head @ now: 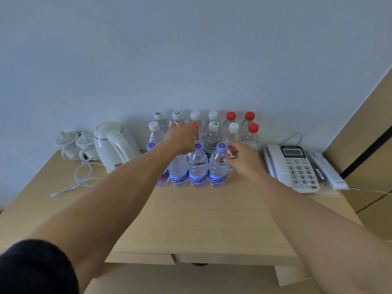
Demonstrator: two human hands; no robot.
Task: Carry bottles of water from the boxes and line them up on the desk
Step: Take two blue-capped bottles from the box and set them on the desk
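A person's left hand [181, 137] reached over the front row of bottles and closed its fingers around the top of a red-capped bottle [195, 126] in the middle row, while the right hand [240, 159] curled around something small with red on it just beside the rightmost purple-capped bottle [218, 166]; what it held was too hidden to name, though it looked like the top of another bottle being set at the front row's right end.

The bottles stood upright in three rows on the pale wooden desk [212, 219]. The back row [203, 116] stood nearest the wall, with green-marked, white and red caps. A middle row came next, and a front row of purple-capped bottles with blue labels [198, 166] stood nearest the camera.

A white electric kettle [115, 143] and two lidded cups [75, 145] sat to the left, the kettle's cord [81, 177] looped on the desk. A desk telephone [293, 166] and a remote control [326, 169] lay to the right. No boxes were in view.

The work appeared well along, at the placing and straightening stage. The next move would likely call for settling both bottles squarely into their rows, then letting go without knocking their close-packed neighbours.
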